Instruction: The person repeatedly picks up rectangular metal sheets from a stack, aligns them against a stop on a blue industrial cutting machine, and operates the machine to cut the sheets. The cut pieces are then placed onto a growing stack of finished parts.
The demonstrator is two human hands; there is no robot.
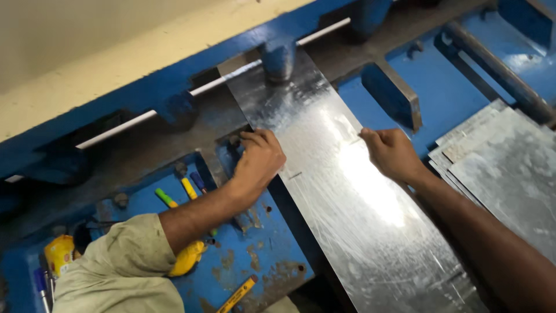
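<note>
A long shiny galvanised metal sheet (347, 191) lies on the blue bed of a shearing machine (260, 261), its far end under a blue hold-down foot (279, 61). My left hand (259, 159) grips the sheet's left edge, fingers curled over it. My right hand (391, 152) pinches the sheet's right edge at about the same distance along. Both hands press the strip flat against the bed.
A stack of cut metal sheets (504, 156) lies at the right. Coloured markers (180, 191), a yellow tape measure (186, 259) and a yellow pencil (237, 295) rest on the blue table at left. A blue side guide block (394, 95) stands beyond my right hand.
</note>
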